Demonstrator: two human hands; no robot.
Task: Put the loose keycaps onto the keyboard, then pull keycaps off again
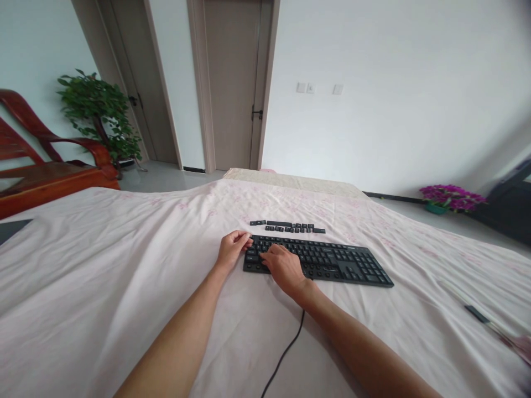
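A black keyboard (332,260) lies on a pale pink sheet (124,276) covering the surface before me. My left hand (232,249) grips its left end with curled fingers. My right hand (284,268) rests palm down on the left part of the keys, and its fingertips are hidden, so what they pinch cannot be seen. Several loose black keycaps (288,226) lie in two short rows on the sheet just beyond the keyboard. A black cable (286,354) runs from under my right wrist toward me.
A small dark flat object (477,314) lies on the sheet at the right. A red wooden chair (45,166) and a potted plant (99,110) stand at the left. Doors are at the back, and purple flowers (450,197) sit on the floor at the right.
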